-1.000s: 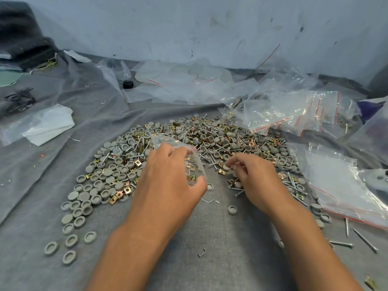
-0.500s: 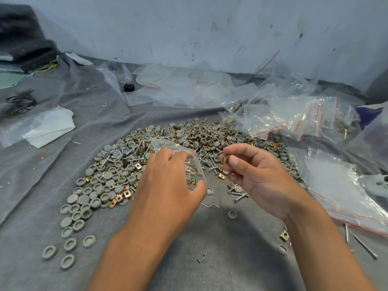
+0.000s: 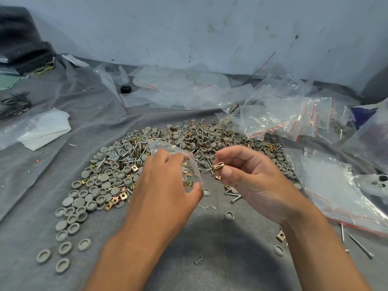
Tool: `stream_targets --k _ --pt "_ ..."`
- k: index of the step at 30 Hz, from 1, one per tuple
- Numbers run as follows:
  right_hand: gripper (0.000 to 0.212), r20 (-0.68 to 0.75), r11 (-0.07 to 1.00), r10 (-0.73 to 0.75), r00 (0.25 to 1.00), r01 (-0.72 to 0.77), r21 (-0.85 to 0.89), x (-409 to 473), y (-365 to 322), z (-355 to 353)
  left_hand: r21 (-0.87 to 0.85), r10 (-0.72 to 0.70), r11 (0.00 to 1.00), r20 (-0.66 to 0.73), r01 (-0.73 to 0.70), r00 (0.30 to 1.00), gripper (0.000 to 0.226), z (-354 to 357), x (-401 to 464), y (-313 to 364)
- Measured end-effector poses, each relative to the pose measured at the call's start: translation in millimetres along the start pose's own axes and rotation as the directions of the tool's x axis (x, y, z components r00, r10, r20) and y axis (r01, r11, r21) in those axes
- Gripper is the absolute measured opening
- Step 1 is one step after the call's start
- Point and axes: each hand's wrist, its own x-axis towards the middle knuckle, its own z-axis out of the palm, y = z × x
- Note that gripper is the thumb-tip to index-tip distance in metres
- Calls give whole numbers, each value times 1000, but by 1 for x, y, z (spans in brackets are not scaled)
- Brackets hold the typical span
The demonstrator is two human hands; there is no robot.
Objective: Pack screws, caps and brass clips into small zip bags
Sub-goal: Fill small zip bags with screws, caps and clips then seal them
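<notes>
right hand (image 3: pixel 249 181) lifted, fingers pinching brass clip (image 3: pixel 218 166) | left hand (image 3: pixel 165 185) still gripping zip bag (image 3: pixel 190 164)

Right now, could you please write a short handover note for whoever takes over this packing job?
Left hand: holds the small zip bag open above the cloth; a few brass clips already show inside it.
Right hand: pinches one brass clip just right of the bag's mouth, not yet dropped in.
Stock: the mixed pile of grey caps, screws and brass clips lies on the grey cloth behind both hands; loose grey caps trail off to the left. Filled and spare zip bags lie to the right.
Done: this bag is partly filled.
Left: drop in the clip, add whatever is missing, seal the bag, then carry on.
</notes>
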Motion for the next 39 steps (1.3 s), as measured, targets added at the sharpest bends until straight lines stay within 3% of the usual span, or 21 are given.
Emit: stream_targets --k 8,17,26,32,39 --pt "32 2 1000 -15 1000 15 11 -2 -3 4 1 -11 1000 25 11 1000 55 -1 -1 2" --pt "18 -191 981 -165 968 141 -137 -8 1 14 -219 -11 975 67 26 998 53 -7 0 7" --pt "18 -298 979 -94 950 142 143 -13 0 8 -105 50 993 35 -46 998 63 -5 -4 10" --pt "30 -308 990 -104 946 128 58 -11 3 9 -43 94 995 -13 -94 996 63 0 -5 12" --pt "19 -299 993 -118 947 111 -39 -10 9 8 -73 127 989 -20 -128 992 66 -1 -4 8"
